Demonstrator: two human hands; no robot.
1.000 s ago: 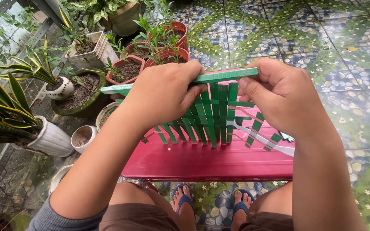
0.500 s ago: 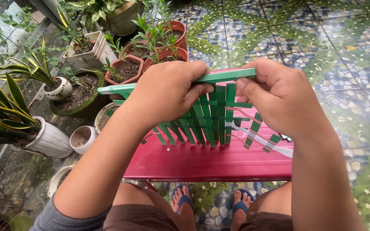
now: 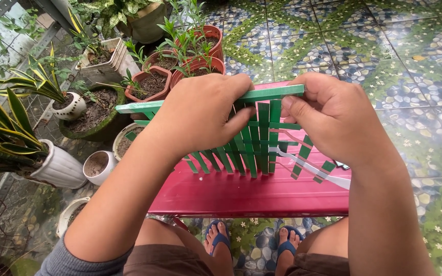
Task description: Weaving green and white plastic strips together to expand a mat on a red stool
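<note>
The left hand (image 3: pixel 200 115) lies flat over the woven green strip mat (image 3: pixel 254 138), the fingers pressing on its upper left part and gripping the top band. The right hand (image 3: pixel 333 117) pinches the mat at its right edge, the thumb pressing on an upright strip. The mat is held tilted above the red plastic stool (image 3: pixel 251 191), and its loose strip ends hang toward six o'clock. A white strip (image 3: pixel 310 168) runs from the weave toward four o'clock, under the right wrist. At six o'clock, below the stool, two feet in blue sandals (image 3: pixel 251 240) stand on the patterned tile floor (image 3: pixel 405 66). From nine to twelve o'clock stand many plant pots: terracotta pots (image 3: pixel 152 82) with seedlings, and a white ribbed pot (image 3: pixel 60 166) with long striped leaves at nine o'clock.
</note>
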